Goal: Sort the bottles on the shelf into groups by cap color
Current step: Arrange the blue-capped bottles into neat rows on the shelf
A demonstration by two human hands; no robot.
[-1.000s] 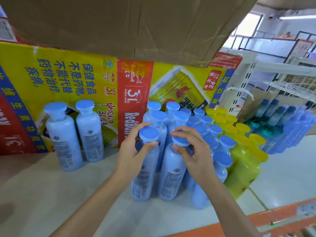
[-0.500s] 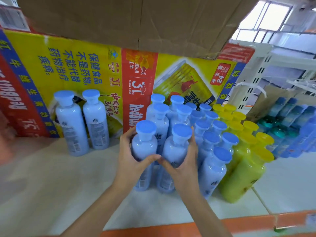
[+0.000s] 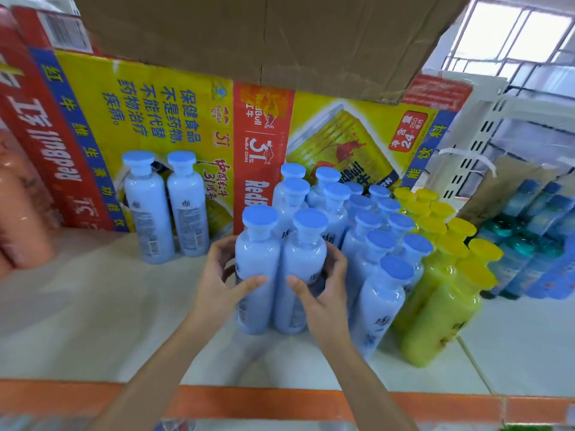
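Two pale blue bottles with blue caps stand side by side at the front of the white shelf (image 3: 93, 306). My left hand (image 3: 217, 281) grips the left bottle (image 3: 256, 259) around its body. My right hand (image 3: 323, 290) grips the right bottle (image 3: 303, 262) the same way. Right behind them is a tight cluster of several blue-capped bottles (image 3: 367, 231). Beside that cluster, to the right, stand several yellow bottles with yellow caps (image 3: 445, 275). Two more blue-capped bottles (image 3: 165, 209) stand apart at the back left.
A yellow and red cardboard carton (image 3: 174, 119) backs the shelf, with a brown cardboard flap (image 3: 264, 35) overhanging it. Orange-pink bottles (image 3: 21, 219) sit at the far left. Dark blue and teal bottles (image 3: 529, 237) fill the far right. An orange shelf edge (image 3: 280, 402) runs along the front.
Both hands have slid down from the caps to the bodies of the two front bottles, and the pair has come a little forward of the cluster.
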